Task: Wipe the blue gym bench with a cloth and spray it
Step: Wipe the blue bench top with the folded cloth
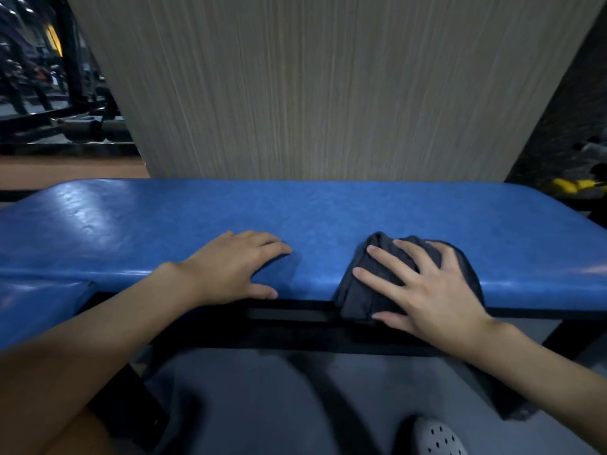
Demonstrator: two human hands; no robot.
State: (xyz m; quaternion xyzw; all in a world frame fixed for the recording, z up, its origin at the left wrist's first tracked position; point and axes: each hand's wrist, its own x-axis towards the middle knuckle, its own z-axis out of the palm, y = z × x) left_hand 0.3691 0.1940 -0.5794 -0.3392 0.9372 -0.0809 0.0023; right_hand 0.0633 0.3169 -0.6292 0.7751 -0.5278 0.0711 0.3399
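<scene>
Right grip [427, 290] flat and splayed, pressing dark cloth [358, 300] on bench [328, 208] front edge, left grip [230, 267] relaxed, resting on bench

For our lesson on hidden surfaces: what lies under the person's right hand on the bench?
The right hand presses a dark cloth onto the blue bench; the cloth drapes over the near edge. The bench surface beneath it is hidden.
</scene>
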